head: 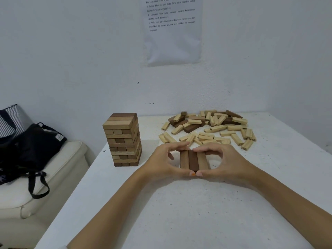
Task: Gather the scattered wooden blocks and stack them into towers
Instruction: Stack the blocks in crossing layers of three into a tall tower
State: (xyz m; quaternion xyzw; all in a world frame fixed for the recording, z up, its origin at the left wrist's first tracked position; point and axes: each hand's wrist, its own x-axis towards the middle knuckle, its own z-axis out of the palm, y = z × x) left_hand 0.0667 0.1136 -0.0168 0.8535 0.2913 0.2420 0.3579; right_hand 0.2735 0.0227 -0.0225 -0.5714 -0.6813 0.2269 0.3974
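Hands are both gripping a row of three brown blocks that is lying flat on the white counter, long sides touching, darkest block in the middle. The left hand is curling round the row from its own side and the right hand from the other. The fingers are pressing on the far ends and the two thumbs are meeting tip to tip at the near ends, so each hand is pinching the row lengthwise.

A block tower is standing upright left of the hands, apart from them, near the counter's left edge, with layers of mixed light and dark wood.

A loose pile of blocks is lying behind the hands toward the wall, mostly pale, a few dark, some numbered. Its nearest pieces are sitting just beyond the fingertips.

Off the counter to the left, a black bag and a striped bag are resting on a cream seat. A printed sheet is hanging on the wall.
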